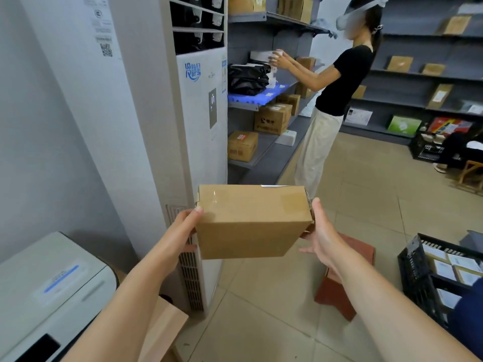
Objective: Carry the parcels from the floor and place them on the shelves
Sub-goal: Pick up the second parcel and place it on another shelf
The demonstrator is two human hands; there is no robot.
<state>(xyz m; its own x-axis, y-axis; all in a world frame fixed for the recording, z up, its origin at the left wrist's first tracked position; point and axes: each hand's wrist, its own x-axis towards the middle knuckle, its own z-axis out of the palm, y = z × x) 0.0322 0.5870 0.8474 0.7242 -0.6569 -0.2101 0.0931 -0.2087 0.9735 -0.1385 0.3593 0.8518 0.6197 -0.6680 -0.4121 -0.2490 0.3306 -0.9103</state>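
Observation:
I hold a plain brown cardboard parcel (252,220) in front of me at waist height, above the tiled floor. My left hand (184,228) grips its left side and my right hand (320,232) grips its right side. Grey shelves (269,152) stand ahead, beyond a tall white air conditioner, and carry several brown boxes, black bags and a blue tray. More grey shelves (407,74) with parcels line the far right wall.
A tall white air conditioner (198,121) stands close on my left. Another person (332,100) stands at the shelves, handling a white item. A red stool (345,275) sits on the floor below my right arm. A black crate (420,270) with parcels is at right; a white machine (52,291) at lower left.

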